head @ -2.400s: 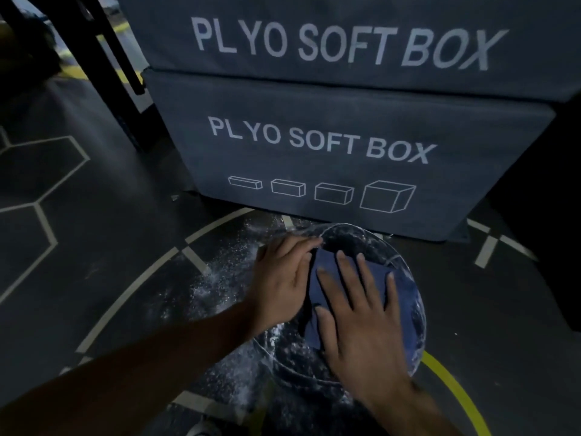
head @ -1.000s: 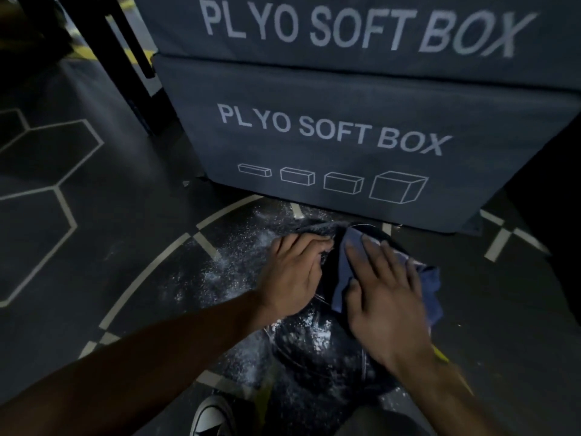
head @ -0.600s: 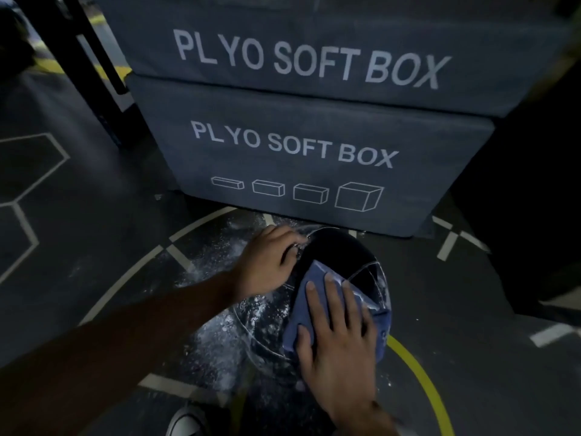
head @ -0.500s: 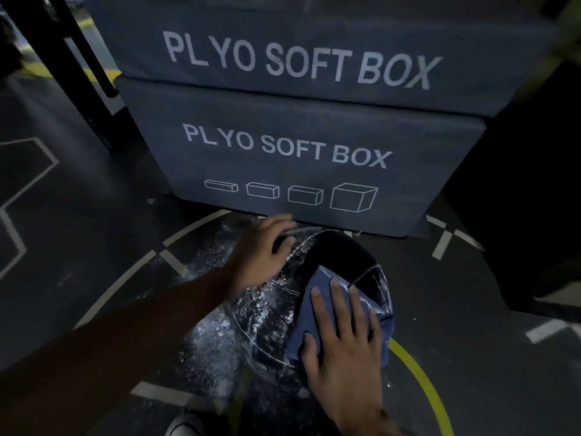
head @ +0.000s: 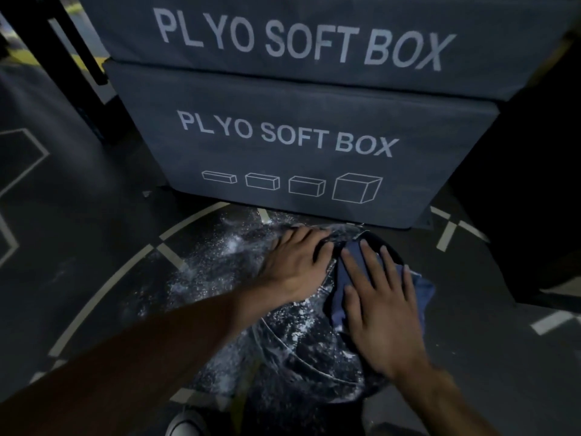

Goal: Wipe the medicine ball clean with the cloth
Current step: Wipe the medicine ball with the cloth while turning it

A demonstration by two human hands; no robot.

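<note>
Hidden: the far side of the medicine ball (head: 311, 347) lies under both hands; dim light blurs its edge.
Ball: dark, speckled with white powder, on the floor (head: 78, 247) just before the plyo soft boxes (head: 283, 146).
Right hand (head: 382, 306): fingers straight, pressing the blue cloth (head: 349, 272) flat on the ball.
Left hand (head: 295, 262): fingers gently bent over the ball's top, steadying it.

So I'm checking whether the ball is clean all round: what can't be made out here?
Head view only:
- Far and right side of the medicine ball: hidden by the cloth and right hand.
- Its upper left: under the left hand.
- Its underside: faces the floor.
- Shoe: cut off by the bottom edge.
</note>
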